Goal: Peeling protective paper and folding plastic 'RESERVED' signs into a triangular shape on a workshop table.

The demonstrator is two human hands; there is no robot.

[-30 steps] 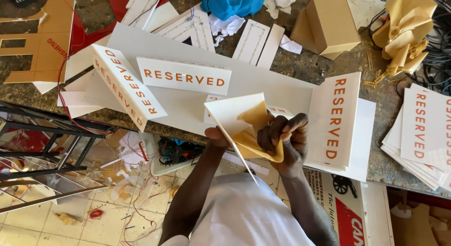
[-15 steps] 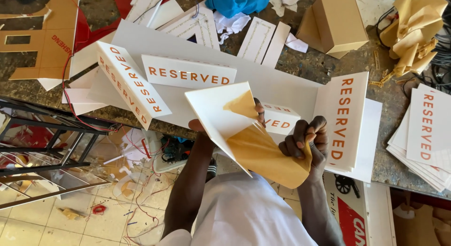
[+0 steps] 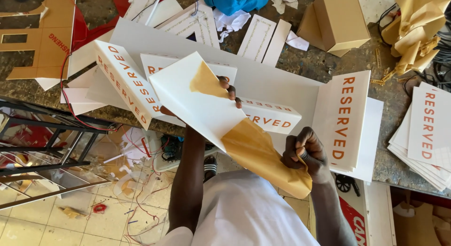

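White panel [image 3: 195, 98], held tilted above the counter [image 3: 300, 62] edge, near the chest. Gripped by the left hand [image 3: 230, 92] from behind, fingers [image 3: 233, 93] curled over the upper edge, pinching the panel. Brown backing paper [image 3: 263, 154] peeled off most of the face, judging by the bare white; only a small brown patch [image 3: 206, 81] left stuck near the upper corner. Loose sheet hanging from the lower edge, bunched in the right hand [image 3: 304, 149], fingers pressed together in a fist around the paper. Peeling judged far along, with the last patch to come off and the paper to be dropped. Nearby on the counter: folded white signs [image 3: 124, 81] with orange lettering, a flat stack of the same [image 3: 425, 133] at the right, a crumpled heap of peeled paper [image 3: 416, 30] and a tan box [image 3: 336, 20].
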